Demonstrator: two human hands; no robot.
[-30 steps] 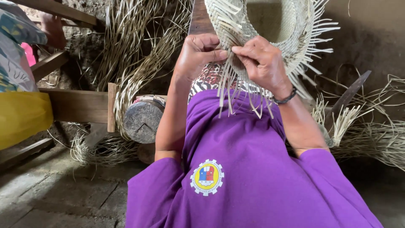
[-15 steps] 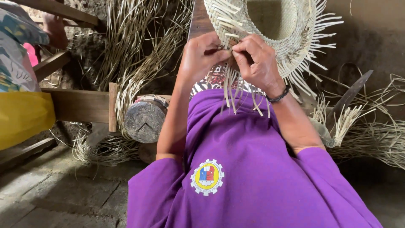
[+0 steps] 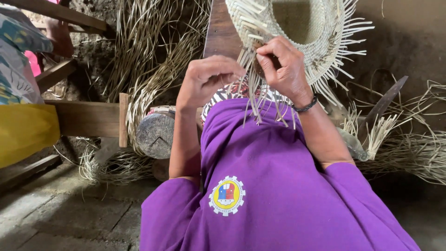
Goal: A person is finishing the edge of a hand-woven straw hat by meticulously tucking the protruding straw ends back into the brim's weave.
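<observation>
While pinched on loose strips at the rim of a woven straw hat (image 3: 297,32): right hand (image 3: 283,67). Curled beside it, grip unclear: left hand (image 3: 206,79). Below: purple shirt (image 3: 274,186).

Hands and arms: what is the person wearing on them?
Both arms are bare below short purple sleeves of a purple shirt, which has a round badge with a toothed yellow edge on the front. The right hand has a thin dark bracelet round the wrist. The left hand wears nothing: no gloves, rings or watch show.
</observation>
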